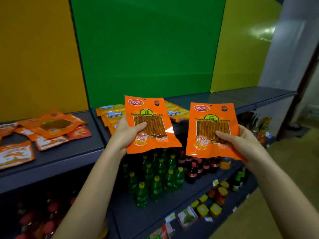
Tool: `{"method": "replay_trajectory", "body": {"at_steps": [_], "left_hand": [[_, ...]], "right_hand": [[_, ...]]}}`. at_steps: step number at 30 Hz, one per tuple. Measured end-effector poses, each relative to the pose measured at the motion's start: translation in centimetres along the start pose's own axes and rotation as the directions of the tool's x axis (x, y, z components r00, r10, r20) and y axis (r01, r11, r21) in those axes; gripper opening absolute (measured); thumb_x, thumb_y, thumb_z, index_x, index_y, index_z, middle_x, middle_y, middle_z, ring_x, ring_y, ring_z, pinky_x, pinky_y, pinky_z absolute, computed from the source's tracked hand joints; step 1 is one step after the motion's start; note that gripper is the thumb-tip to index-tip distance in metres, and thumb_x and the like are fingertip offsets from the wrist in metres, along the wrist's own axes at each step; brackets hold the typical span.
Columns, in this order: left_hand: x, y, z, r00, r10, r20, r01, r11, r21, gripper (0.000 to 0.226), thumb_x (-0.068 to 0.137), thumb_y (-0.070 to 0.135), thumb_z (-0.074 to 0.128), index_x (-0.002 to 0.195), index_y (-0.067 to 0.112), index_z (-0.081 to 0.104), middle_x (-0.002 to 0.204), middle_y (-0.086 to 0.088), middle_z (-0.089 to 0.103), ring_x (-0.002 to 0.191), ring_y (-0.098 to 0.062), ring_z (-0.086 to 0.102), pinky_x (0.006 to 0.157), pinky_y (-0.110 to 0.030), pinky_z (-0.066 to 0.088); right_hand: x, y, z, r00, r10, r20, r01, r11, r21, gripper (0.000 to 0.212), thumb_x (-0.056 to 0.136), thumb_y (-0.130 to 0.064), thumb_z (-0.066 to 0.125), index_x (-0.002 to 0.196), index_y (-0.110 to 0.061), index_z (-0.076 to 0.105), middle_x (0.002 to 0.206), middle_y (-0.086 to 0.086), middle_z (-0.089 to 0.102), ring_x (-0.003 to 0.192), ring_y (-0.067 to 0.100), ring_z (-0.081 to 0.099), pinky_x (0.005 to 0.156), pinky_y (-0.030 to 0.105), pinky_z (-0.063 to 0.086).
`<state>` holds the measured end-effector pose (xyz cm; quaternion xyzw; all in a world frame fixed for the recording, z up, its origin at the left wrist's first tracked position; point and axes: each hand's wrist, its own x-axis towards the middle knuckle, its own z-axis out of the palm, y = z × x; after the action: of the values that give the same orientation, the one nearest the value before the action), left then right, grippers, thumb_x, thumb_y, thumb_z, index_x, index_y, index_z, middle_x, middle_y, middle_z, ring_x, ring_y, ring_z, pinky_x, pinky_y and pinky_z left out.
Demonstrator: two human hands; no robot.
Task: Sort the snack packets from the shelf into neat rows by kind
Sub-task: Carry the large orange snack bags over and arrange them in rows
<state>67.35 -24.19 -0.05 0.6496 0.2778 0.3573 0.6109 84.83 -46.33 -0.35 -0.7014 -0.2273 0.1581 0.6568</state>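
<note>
Dark shelf (224, 98), left grip (125, 134) clasps left packet (149, 110), right grip (242, 140) clasps right packet (212, 118)

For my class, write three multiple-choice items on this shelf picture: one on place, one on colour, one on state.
1. Where do the green bottles stand? A on the floor; B on a lower shelf; C in a basket.
2. What colour is the middle back panel? A green; B blue; C white.
3. What is the left hand doing? A hanging idle; B pressing a bottle; C holding an orange packet.
Answers: 1B, below the snack shelf; 2A, it is plain green; 3C, thumb across its front.
</note>
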Motion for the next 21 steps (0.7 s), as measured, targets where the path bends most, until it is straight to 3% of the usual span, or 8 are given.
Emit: {"method": "replay_trajectory", "body": {"at_steps": [5, 8, 11, 13, 18, 21], "left_hand": [[2.4, 0.1, 6.9, 1.000, 0.000, -0.022, -0.001, 0.999, -0.037, 0.041, 0.085, 0.006, 0.063, 0.123, 0.008, 0.047, 0.112, -0.011, 0.063, 0.081, -0.022, 0.063, 0.064, -0.030, 0.052], [4.6, -0.2, 10.3, 1.000, 0.018, 0.005, -0.017, 0.999, -0.033, 0.035, 0.087, 0.006, 0.060, 0.119, 0.012, 0.048, 0.100, -0.004, 0.063, 0.075, -0.016, 0.062, 0.056, -0.025, 0.049], [7.0, -0.3, 13.5, 0.999, 0.019, 0.046, -0.018, 0.999, -0.027, 0.016, 0.089, 0.007, 0.058, 0.100, 0.018, 0.054, 0.087, 0.001, 0.064, 0.069, -0.013, 0.063, 0.056, -0.025, 0.051], [8.9, -0.4, 15.6, 0.998, 0.028, 0.053, -0.027, 0.999, -0.020, 0.017, 0.089, 0.006, 0.057, 0.090, 0.022, 0.055, 0.085, 0.000, 0.065, 0.068, -0.014, 0.063, 0.058, -0.026, 0.052], [14.3, 0.0, 20.4, 1.000, 0.027, 0.013, -0.026, 0.998, -0.059, 0.030, 0.084, 0.002, 0.062, 0.113, 0.006, 0.053, 0.106, -0.013, 0.066, 0.078, -0.023, 0.064, 0.069, -0.030, 0.054], [16.9, 0.1, 22.5, 1.000, 0.020, -0.011, -0.021, 0.998, -0.059, 0.036, 0.082, 0.001, 0.064, 0.116, 0.006, 0.051, 0.108, -0.015, 0.066, 0.083, -0.026, 0.065, 0.072, -0.032, 0.054]], "right_hand": [[3.7, 0.7, -4.6, 1.000, -0.014, -0.007, 0.014, 1.000, 0.004, 0.040, 0.082, -0.017, 0.068, 0.119, -0.013, 0.054, 0.105, 0.009, 0.068, 0.082, 0.021, 0.066, 0.061, 0.029, 0.049], [6.5, 1.4, -6.6, 1.000, -0.009, -0.010, 0.009, 1.000, -0.002, 0.040, 0.082, -0.018, 0.069, 0.118, -0.013, 0.054, 0.101, 0.008, 0.068, 0.078, 0.020, 0.066, 0.056, 0.027, 0.049], [10.0, 1.9, -8.3, 1.000, -0.016, -0.019, 0.016, 1.000, 0.009, 0.039, 0.081, -0.017, 0.069, 0.117, -0.013, 0.054, 0.098, 0.007, 0.068, 0.075, 0.019, 0.065, 0.048, 0.022, 0.052], [12.7, 1.9, -9.3, 0.999, -0.024, -0.024, 0.025, 1.000, 0.009, 0.041, 0.081, -0.017, 0.069, 0.118, -0.013, 0.054, 0.101, 0.007, 0.068, 0.078, 0.021, 0.066, 0.056, 0.027, 0.053], [19.8, 0.7, -10.9, 0.998, -0.062, 0.011, 0.061, 0.998, 0.020, 0.039, 0.081, -0.016, 0.069, 0.118, -0.013, 0.055, 0.100, 0.007, 0.069, 0.079, 0.021, 0.066, 0.065, 0.030, 0.051], [23.5, 0.5, -11.5, 0.996, -0.072, 0.047, 0.070, 0.996, 0.052, 0.040, 0.081, -0.016, 0.069, 0.119, -0.016, 0.054, 0.102, 0.008, 0.069, 0.080, 0.022, 0.067, 0.066, 0.032, 0.052]]}}
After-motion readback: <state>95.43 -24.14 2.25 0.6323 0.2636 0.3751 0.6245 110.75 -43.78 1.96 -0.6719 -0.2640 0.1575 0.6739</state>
